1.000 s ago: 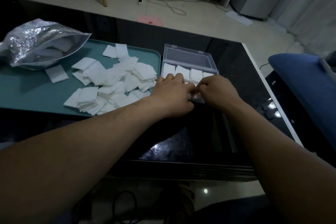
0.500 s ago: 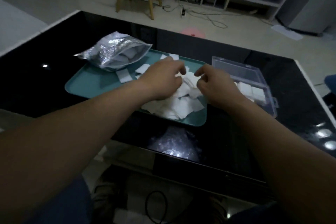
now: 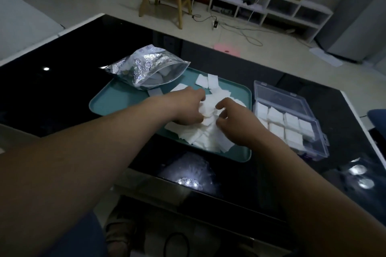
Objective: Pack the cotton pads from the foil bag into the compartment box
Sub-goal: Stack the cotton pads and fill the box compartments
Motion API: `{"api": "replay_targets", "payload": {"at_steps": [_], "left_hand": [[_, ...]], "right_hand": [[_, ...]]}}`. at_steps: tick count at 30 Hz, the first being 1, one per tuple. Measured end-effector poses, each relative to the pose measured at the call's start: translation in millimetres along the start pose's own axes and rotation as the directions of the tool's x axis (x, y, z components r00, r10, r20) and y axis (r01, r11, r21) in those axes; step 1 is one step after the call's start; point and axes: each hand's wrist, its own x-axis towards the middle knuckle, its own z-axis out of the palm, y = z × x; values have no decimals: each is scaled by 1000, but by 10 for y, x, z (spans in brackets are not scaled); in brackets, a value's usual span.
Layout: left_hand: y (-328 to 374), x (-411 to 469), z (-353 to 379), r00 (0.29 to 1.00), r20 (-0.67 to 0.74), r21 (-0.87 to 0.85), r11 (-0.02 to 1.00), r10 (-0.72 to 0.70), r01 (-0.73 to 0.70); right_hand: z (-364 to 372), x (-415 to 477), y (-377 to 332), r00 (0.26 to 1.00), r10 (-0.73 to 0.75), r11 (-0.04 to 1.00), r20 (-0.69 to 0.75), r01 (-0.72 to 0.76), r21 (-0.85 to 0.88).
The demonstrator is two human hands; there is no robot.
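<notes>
Cotton pads (image 3: 208, 137) lie heaped at the right end of the teal tray (image 3: 117, 102) on the black table (image 3: 62, 81). Off the tray's right edge stands the open compartment box (image 3: 319, 148), with pads in its cells. The foil bag (image 3: 146, 67) lies at the tray's far left corner. The left hand (image 3: 186, 108) grips pads in the heap. The right hand (image 3: 238, 125) curls over it, and I cannot tell whether it holds one.

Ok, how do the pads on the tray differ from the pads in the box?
The tray pads lie in a loose, overlapping heap; the box pads sit in tidy stacks, in separate compartments. The left hand and right hand are at the tray pads, not the box pads. Both are white squares.
</notes>
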Motion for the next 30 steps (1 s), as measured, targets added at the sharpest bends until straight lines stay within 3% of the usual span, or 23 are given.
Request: {"api": "replay_targets", "payload": {"at_steps": [4,14,19,23,28,30], "left_hand": [[-49,47,31,1000,25,68,998,-13,12],[-72,113,72,951,-303,6,998,58,-59],[26,41,55,923,-380,-21,996,67,-81],[25,56,120,928,-356,15,994,108,-110],[-6,57,120,973,-169,-46,984,159,-169],[-79,74,49,963,-180,-43,977,200,-211]], "right_hand": [[103,107,-20,999,44,996,-33,-41,76],[95,275,-88,972,105,939,-210,-27,343],[3,234,-7,977,153,902,-147,-77,426],[-56,190,26,986,80,938,-146,-25,346],[-9,204,14,993,10,967,-118,21,254],[22,232,40,994,19,975,-111,6,223]]}}
